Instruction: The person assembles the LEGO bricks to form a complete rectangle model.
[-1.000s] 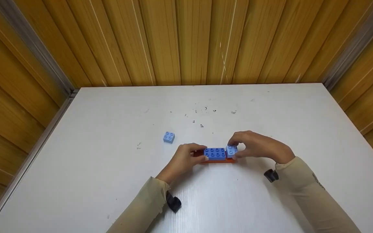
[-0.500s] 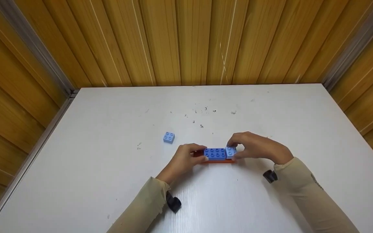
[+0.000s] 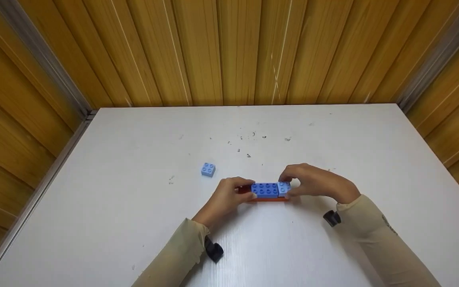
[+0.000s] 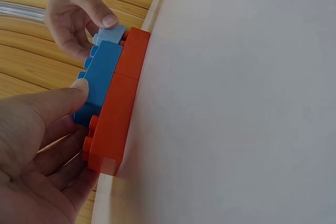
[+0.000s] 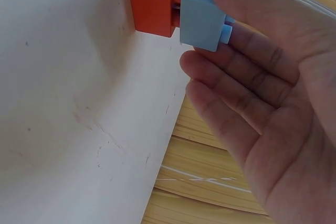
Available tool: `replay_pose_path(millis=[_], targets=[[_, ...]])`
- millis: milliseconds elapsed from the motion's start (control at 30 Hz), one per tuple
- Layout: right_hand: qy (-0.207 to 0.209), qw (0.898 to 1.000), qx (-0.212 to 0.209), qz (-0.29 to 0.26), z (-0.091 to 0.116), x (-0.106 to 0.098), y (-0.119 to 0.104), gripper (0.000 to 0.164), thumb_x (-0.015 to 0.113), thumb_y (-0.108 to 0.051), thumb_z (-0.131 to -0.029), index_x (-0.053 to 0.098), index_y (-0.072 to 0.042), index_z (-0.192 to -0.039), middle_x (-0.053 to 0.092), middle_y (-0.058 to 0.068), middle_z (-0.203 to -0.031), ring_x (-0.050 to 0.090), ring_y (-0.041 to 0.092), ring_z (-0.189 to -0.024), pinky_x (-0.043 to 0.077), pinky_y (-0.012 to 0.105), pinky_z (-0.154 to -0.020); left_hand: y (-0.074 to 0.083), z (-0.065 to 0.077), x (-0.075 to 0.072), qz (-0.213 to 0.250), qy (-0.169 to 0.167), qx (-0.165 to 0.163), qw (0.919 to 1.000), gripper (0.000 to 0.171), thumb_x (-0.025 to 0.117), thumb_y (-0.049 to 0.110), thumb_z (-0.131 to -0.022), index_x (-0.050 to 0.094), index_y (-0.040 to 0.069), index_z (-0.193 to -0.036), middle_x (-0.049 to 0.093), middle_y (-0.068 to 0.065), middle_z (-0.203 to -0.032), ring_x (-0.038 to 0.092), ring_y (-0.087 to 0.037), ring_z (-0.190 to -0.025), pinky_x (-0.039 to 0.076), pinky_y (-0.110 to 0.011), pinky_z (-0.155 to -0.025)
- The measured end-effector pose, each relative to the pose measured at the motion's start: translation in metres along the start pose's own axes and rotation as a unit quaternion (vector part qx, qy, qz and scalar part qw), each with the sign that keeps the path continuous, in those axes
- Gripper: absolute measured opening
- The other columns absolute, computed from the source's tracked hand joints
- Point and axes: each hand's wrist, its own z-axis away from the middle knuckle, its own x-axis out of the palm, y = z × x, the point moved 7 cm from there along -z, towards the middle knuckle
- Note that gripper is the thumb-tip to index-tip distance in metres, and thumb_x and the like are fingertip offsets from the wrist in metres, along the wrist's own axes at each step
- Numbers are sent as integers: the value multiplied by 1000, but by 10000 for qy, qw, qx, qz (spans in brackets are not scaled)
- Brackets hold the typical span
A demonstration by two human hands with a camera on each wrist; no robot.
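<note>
Two orange toy building bricks point(image 4: 114, 114) stand end to end on the white table, forming a row. On top of them sits a longer blue brick point(image 3: 265, 190), whose left end my left hand point(image 3: 227, 198) pinches between thumb and fingers. Just to its right, my right hand point(image 3: 320, 182) pinches a small light blue brick point(image 5: 199, 19) over the row's right end. Orange studs show in a narrow gap beneath that brick in the right wrist view. Seen from the left wrist, bare orange studs stick out beyond the blue brick near my left fingers.
Another light blue brick point(image 3: 208, 169) with studs up lies on the white table point(image 3: 134, 159), behind and left of the hands. Wood-patterned panels point(image 3: 237, 52) rise behind the table's far edge and at both sides. Dark scuffs mark the tabletop.
My right hand has shifted slightly left and down with the small light blue brick, closing the gap to the longer blue brick. My left hand keeps its place.
</note>
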Motion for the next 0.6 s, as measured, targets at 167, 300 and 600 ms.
replay_pose_path(millis=[167, 300, 600], targets=[[13, 10000, 2, -4, 0, 1, 1, 28, 75, -9, -80, 68, -7, -107, 67, 4, -104, 62, 21, -98, 51, 46, -89, 0, 0, 0, -35, 5, -11, 10000, 38, 72, 13, -86, 66, 6, -123, 68, -8, -118, 61, -17, -106, 51, -34, -93], [-9, 10000, 20, -61, 0, 2, 1, 27, 75, -10, -80, 69, -7, -106, 68, 3, -103, 63, 20, -97, 51, 46, -89, -1, 0, 0, -29, 1, -72, 10000, 38, 72, 14, -85, 66, 7, -122, 67, -7, -119, 61, -17, -106, 51, -34, -94], [-32, 10000, -22, -66, 0, 2, 3, 27, 75, -11, -81, 70, -6, -107, 68, 4, -103, 64, 21, -98, 52, 46, -89, -1, -2, 0, -149, 9, 11, 9999, 37, 73, 15, -85, 67, 8, -122, 68, -7, -119, 60, -17, -109, 49, -35, -97]])
